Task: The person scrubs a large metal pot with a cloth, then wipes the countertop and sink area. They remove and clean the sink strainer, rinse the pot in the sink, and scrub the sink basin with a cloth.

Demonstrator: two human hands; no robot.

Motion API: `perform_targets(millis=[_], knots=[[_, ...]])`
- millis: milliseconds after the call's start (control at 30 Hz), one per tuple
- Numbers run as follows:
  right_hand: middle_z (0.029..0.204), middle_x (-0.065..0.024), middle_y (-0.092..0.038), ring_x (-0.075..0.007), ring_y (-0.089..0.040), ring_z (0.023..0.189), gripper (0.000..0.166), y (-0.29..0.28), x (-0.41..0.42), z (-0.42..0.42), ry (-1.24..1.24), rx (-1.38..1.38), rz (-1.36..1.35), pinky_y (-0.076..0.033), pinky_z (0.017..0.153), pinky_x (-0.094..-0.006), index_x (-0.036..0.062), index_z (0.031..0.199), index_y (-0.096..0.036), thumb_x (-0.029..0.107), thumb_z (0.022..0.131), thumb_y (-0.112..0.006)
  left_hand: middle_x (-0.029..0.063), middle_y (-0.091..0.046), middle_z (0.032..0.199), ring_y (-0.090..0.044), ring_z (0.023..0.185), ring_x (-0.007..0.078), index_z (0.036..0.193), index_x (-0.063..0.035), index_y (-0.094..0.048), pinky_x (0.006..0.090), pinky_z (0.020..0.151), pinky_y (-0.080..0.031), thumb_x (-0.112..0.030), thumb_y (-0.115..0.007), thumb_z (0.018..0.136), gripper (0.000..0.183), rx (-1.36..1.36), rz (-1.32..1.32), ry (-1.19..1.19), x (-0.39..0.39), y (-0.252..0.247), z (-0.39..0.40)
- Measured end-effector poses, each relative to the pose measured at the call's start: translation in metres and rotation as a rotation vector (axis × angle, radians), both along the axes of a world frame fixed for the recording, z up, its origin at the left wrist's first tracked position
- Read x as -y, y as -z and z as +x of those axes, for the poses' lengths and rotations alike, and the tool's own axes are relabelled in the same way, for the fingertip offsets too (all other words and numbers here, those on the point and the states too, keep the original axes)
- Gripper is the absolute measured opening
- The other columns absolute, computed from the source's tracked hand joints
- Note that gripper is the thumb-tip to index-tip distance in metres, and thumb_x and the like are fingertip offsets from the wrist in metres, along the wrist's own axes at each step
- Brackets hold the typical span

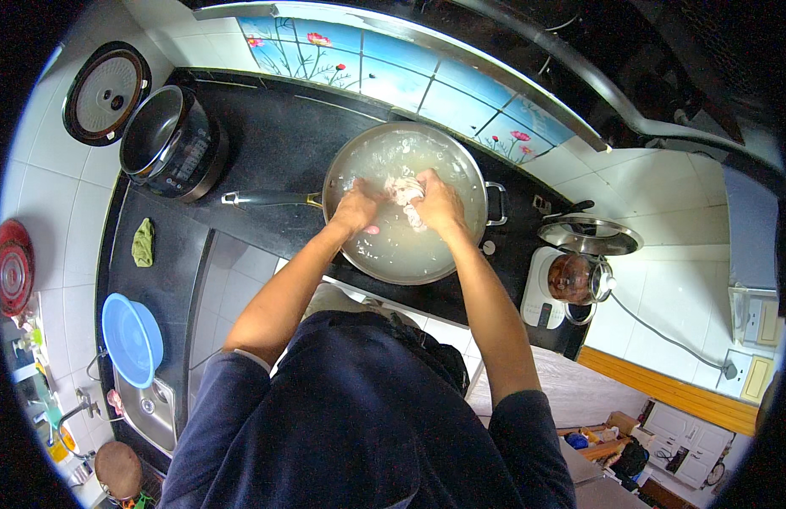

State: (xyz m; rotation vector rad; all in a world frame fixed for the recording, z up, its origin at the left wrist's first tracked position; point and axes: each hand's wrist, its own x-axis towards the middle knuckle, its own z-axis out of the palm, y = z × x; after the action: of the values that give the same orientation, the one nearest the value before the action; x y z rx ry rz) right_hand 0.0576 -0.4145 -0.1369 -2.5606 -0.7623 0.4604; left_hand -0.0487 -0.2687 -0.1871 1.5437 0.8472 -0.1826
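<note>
A wide metal frying pan (402,270) holds cloudy water and sits on the dark stove top, its long handle pointing left. My right hand (439,203) grips a bunched, wet, pale cloth (406,191) over the pan's middle. Left of it, my left hand (356,209) is at the water, its fingers partly under the surface and blurred. Whether those fingers hold anything is hidden. Something small and pink (372,230) shows beside the left hand's lower edge.
On the left stand a rice cooker (177,146), a green cloth (143,243), a blue basin (132,340) and a steel sink (145,407). On the right are a glass lid (590,234) and a glass kettle on a white base (574,280). A range hood overhangs the back.
</note>
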Motion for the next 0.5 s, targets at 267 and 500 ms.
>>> perform_targets(millis=[267, 500], knots=[[0.104, -0.0189, -0.068, -0.0381, -0.066, 0.093, 0.042, 0.034, 0.0, -0.016, -0.181, 0.158, -0.009, -0.053, 0.079, -0.0465, 0.0176, 0.122, -0.059, 0.01, 0.081, -0.066, 0.0172, -0.025, 0.152, -0.066, 0.086, 0.0371, 0.145, -0.0105, -0.031, 0.0464, 0.062, -0.062, -0.035, -0.048, 0.099, 0.054, -0.065, -0.622, -0.169, 0.034, -0.034, -0.011], [0.097, -0.0136, -0.071, -0.0319, -0.068, 0.092, 0.025, 0.03, -0.01, -0.035, 0.224, -0.288, 0.415, -0.053, 0.081, -0.0409, 0.0128, 0.106, -0.069, 0.02, 0.083, -0.065, 0.0202, -0.051, 0.136, -0.053, 0.122, 0.0358, 0.138, -0.0096, -0.044, 0.0575, 0.098, -0.045, -0.064, -0.016, 0.098, 0.072, 0.116, -0.914, -0.196, 0.044, -0.029, 0.011]])
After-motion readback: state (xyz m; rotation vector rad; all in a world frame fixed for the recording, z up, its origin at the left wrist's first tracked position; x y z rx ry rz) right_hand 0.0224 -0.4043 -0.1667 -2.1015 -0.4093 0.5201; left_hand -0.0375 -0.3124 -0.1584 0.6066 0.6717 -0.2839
